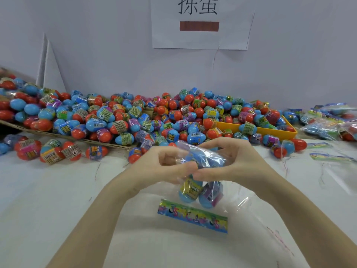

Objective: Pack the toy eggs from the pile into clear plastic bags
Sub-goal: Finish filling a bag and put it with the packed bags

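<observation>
a: ok, both hands up mid-table, holding one clear bag (201, 171) betw them. left hand (170, 163) pinches the bag's near-left side, fingers curled on the plastic. right hand (231, 161) curls over the top-right, gripping the same bag.

b: eggs in it yet?

a: yep. one blue egg (204, 155) sits high at the mouth, betw the fingers, long axis lying roughly left-right. two more blue eggs (190, 190) hang below, just above the table (58, 209). colour card (193, 215) lies flat right under the bag.

b: and the pile?

a: pile (125, 117) is straight ahead, beyond the hands, spilling off cardboard (63, 135) at the left. nearest loose ones are just past the left hand, so i'd say left has the shorter reach. right has the yellow tray (258, 130) fwd-right.

b: room?

a: open tabletop near and both sides. filled bags (328, 120) far right, well apart. wall (96, 45) closes the back, so my guess is any next reach goes fwd only a bit.
</observation>
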